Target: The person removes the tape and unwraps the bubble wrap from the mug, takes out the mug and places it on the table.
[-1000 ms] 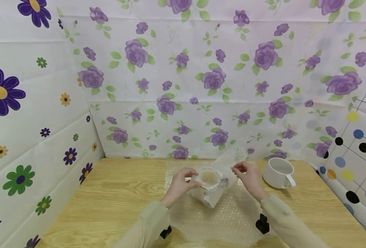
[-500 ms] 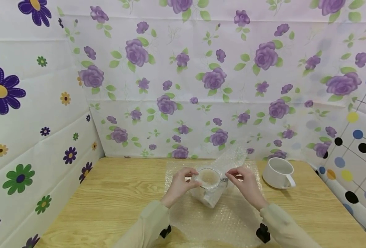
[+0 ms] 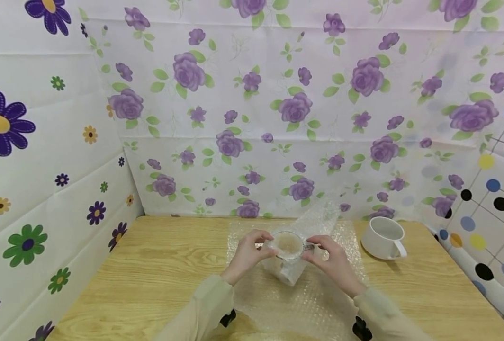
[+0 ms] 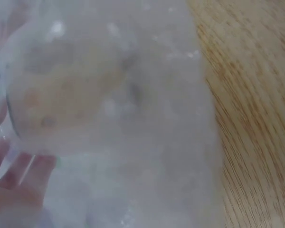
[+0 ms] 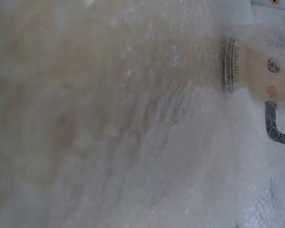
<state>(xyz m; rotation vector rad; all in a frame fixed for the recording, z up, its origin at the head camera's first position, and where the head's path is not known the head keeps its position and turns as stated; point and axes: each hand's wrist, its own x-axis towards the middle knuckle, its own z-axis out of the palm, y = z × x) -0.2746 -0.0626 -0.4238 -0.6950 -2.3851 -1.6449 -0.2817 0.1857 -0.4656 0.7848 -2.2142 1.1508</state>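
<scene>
A beige mug [image 3: 288,245] with a dark patterned rim and handle stands on the bubble wrap [image 3: 303,303], part of which is folded up round its front. My left hand [image 3: 249,251] grips the mug's left side through the wrap, thumb and index finger near the rim. On the other side my right hand [image 3: 330,258] holds the mug by its handle, thumb below and index finger above. The right wrist view shows the mug's patterned handle [image 5: 271,124] and one fingertip at the edge. In the left wrist view, blurred wrap [image 4: 156,118] covers the mug.
To the right of the wrap a plain white mug [image 3: 377,241] stands upright on the wooden table [image 3: 162,265]. A loose flap of bubble wrap [image 3: 326,213] rises behind the beige mug. Patterned cloth [image 3: 252,118] hangs behind the table and along both sides.
My right hand has come left from the wrap's raised flap to the beige mug's handle. The left hand, the beige mug and the white mug look unmoved.
</scene>
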